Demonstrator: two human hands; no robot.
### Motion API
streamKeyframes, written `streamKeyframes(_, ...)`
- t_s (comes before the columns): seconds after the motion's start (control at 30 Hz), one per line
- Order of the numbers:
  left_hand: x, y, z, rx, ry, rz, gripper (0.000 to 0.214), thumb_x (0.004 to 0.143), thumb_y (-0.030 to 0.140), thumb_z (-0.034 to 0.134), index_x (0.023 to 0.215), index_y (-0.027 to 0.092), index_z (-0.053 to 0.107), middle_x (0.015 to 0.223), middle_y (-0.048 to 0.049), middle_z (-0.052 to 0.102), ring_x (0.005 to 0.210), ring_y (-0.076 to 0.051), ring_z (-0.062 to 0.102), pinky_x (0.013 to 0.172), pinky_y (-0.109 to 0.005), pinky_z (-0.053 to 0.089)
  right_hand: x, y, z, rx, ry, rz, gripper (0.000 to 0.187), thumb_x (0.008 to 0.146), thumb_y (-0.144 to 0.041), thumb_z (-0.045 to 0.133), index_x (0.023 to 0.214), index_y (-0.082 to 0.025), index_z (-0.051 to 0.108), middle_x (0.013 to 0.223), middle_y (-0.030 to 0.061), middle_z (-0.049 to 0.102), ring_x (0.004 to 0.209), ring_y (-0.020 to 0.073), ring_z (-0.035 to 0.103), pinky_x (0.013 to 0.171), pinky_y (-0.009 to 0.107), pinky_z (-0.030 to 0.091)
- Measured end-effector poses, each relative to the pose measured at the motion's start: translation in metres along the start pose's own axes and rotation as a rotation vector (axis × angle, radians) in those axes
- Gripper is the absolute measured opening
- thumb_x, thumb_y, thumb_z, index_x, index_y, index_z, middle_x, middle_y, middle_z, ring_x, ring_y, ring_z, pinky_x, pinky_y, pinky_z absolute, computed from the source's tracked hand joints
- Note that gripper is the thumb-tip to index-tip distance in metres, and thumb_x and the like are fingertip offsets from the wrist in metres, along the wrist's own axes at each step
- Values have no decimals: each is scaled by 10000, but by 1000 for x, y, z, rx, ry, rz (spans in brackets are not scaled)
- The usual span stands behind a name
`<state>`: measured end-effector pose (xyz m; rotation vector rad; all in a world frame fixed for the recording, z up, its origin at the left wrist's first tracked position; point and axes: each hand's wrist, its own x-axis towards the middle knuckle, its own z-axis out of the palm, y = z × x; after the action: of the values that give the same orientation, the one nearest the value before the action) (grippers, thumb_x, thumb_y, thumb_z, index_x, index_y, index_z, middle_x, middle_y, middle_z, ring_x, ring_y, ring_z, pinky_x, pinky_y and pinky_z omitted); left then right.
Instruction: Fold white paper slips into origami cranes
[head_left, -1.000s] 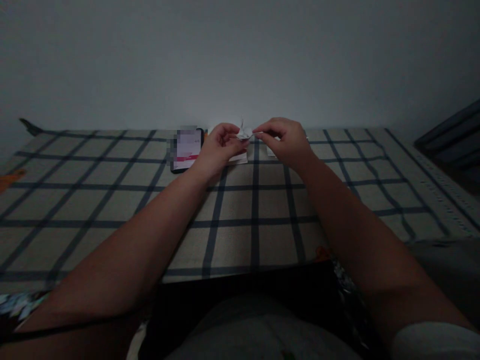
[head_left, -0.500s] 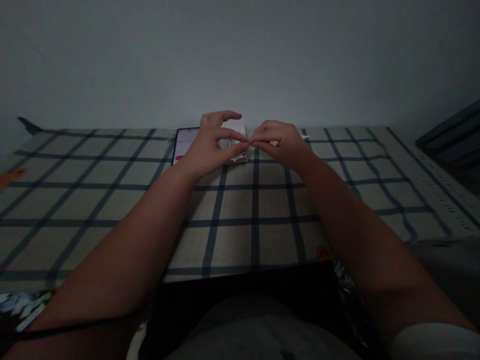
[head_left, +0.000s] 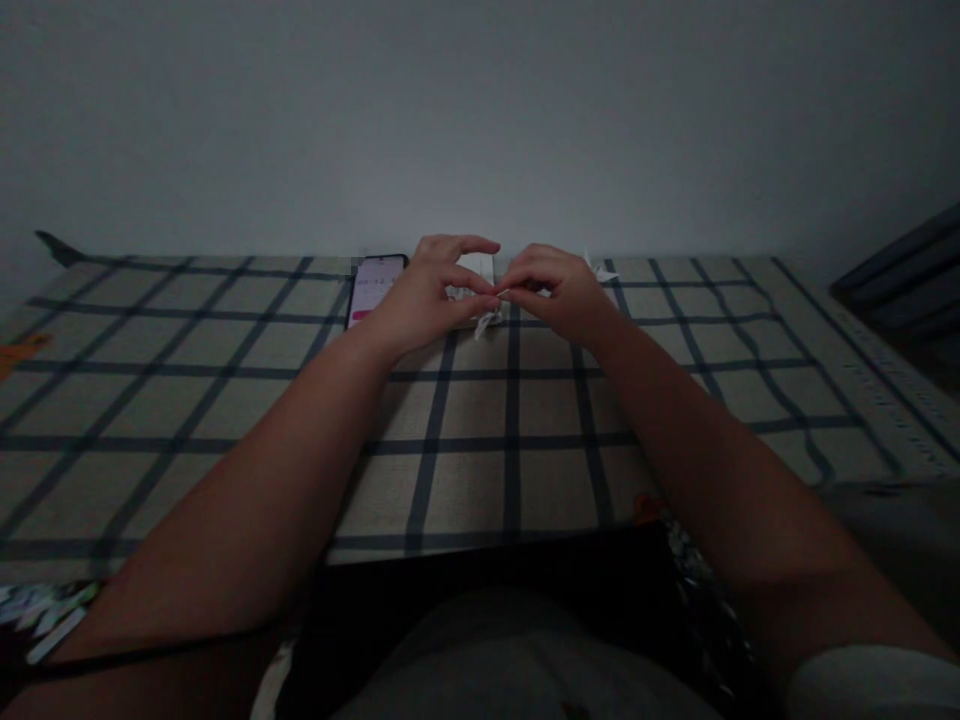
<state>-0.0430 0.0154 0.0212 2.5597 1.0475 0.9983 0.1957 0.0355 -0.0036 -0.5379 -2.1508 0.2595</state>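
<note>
My left hand pinches a small, crumpled-looking white paper piece between thumb and index finger, its other fingers raised. Against it, my right hand is closed in a pinch at the same piece, a thin white bit showing between the fingertips. The two hands almost touch, just above the tablecloth. Behind my left hand lies a white flat card or box, partly covered by the fingers. A phone with a lit timer screen lies left of it, partly hidden by my left hand.
Pointed white paper pieces lie behind my right hand. The checked tablecloth runs back to a plain wall. A dark slatted object stands at the right, and an orange shape shows at the left edge.
Both hands have shifted slightly, and the fingertips have come a little lower. More of the white paper now hangs below the left fingertips, and more white shows behind the right hand.
</note>
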Motion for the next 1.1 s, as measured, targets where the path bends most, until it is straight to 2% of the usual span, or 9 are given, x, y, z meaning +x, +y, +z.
streamKeyframes(0.1, 0, 0, 1, 20, 12, -11, 146, 905, 422, 807, 953, 290, 848, 1467, -33, 679, 1389, -294, 544, 1250, -546, 356, -1, -2, -1, -25, 10, 0, 339, 1023, -533, 658, 1069, -211, 753, 953, 40, 690, 824, 166, 592, 778, 330, 492)
streamKeyframes(0.3, -1, 1, 2, 47, 31, -12, 103, 883, 378, 806, 898, 286, 850, 1419, -37, 691, 1345, -296, 550, 1236, -536, 352, -1, -5, -6, -130, -54, -76, 233, 1055, -410, 611, 1082, -216, 737, 945, 45, 691, 862, 186, 597, 829, 356, 478)
streamKeyframes(0.53, 0, 1, 3, 11, 22, -17, 81, 845, 371, 815, 875, 304, 851, 1384, -23, 713, 1327, -296, 553, 1232, -558, 341, 2, -13, -11, -178, -85, -90, 225, 1064, -391, 588, 1043, -237, 751, 964, 54, 712, 926, 214, 624, 867, 385, 483)
streamKeyframes(0.7, 0, 2, 2, 3, 33, -41, 146, 851, 435, 828, 855, 291, 846, 1362, -40, 721, 1324, -297, 558, 1219, -534, 356, 2, -15, -11, -166, -93, -94, 277, 1054, -453, 619, 1167, -234, 745, 980, 51, 721, 892, 197, 624, 840, 362, 481)
streamKeyframes(0.87, -1, 2, 5, 18, 7, -31, 128, 866, 416, 799, 874, 298, 846, 1359, -32, 724, 1312, -289, 560, 1224, -533, 347, 3, -13, -7, -156, -110, -92, 200, 1047, -362, 611, 1032, -217, 748, 945, 53, 718, 901, 197, 616, 833, 353, 473)
streamKeyframes(1.1, -3, -1, 8, 12, -7, -35, 135, 881, 400, 761, 902, 293, 840, 1362, -34, 717, 1329, -294, 550, 1224, -547, 340, 2, -13, -3, -135, -69, -13, 163, 1004, -338, 635, 988, -202, 721, 906, 42, 697, 803, 172, 574, 780, 332, 468)
